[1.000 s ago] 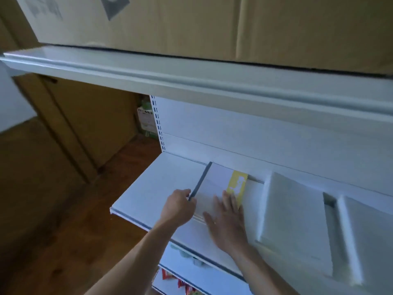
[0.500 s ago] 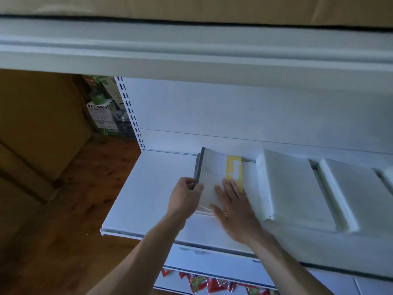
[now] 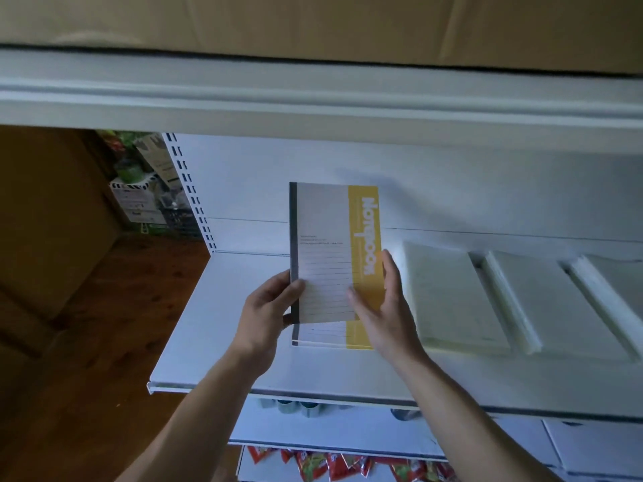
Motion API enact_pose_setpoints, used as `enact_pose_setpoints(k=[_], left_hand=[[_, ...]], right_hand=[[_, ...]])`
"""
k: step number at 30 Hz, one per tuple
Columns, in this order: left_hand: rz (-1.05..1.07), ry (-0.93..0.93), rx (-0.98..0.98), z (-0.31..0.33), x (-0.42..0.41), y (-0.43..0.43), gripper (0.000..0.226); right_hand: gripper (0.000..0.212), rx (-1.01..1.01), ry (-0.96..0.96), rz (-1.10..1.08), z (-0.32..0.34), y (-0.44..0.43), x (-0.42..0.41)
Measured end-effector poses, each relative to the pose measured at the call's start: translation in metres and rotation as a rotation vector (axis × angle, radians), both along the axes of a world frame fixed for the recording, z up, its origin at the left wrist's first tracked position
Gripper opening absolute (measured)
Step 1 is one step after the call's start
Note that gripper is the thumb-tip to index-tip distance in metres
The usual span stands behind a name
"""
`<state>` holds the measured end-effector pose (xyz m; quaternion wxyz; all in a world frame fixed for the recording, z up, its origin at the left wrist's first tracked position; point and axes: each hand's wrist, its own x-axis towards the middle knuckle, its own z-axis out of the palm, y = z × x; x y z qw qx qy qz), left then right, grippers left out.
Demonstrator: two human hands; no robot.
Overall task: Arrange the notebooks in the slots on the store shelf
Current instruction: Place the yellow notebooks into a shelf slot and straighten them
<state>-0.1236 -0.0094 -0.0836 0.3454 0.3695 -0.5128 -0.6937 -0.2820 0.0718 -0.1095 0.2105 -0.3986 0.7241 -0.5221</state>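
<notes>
I hold a white and yellow notebook point(image 3: 330, 245) upright above the white shelf point(image 3: 222, 307), its cover facing me. My left hand point(image 3: 269, 307) grips its lower left edge by the dark spine. My right hand point(image 3: 381, 300) grips its lower right edge on the yellow band. Under it a second notebook of the same kind point(image 3: 330, 337) lies flat on the shelf, mostly hidden by the held one and my hands. To the right several white notebook stacks point(image 3: 452, 297) lie side by side on the shelf.
An upper shelf edge point(image 3: 313, 99) with a cardboard box point(image 3: 313, 26) on top hangs over the work area. A slotted upright point(image 3: 189, 193) bounds the shelf's left end. Lower shelves hold white boxes point(image 3: 591, 447) and red snack packets point(image 3: 330, 464). Wooden floor lies left.
The top notebook has been lifted off the flat pile and tipped upright, held in both hands. The camera has moved closer and turned slightly to the right.
</notes>
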Motion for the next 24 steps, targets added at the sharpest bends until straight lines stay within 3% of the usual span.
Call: enact_pose_setpoints(k=[3, 6, 13, 24], left_hand=[[-0.024, 0.031, -0.010, 0.012, -0.014, 0.014, 0.020], [-0.050, 0.037, -0.011, 0.017, -0.042, 0.039, 0.018], [-0.277, -0.022, -0.093, 0.023, -0.165, 0.160, 0.012], [-0.651, -0.079, 0.002, 0.005, -0.378, 0.430, 0.008]], right_hand=[[0.048, -0.074, -0.251, -0.028, 0.019, 0.018, -0.019], [0.024, -0.112, -0.295, -0.033, 0.031, 0.054, -0.047], [0.027, -0.183, -0.355, -0.213, 0.038, 0.211, -0.148], [0.027, -0.210, -0.369, -0.679, 0.031, 0.518, -0.298]])
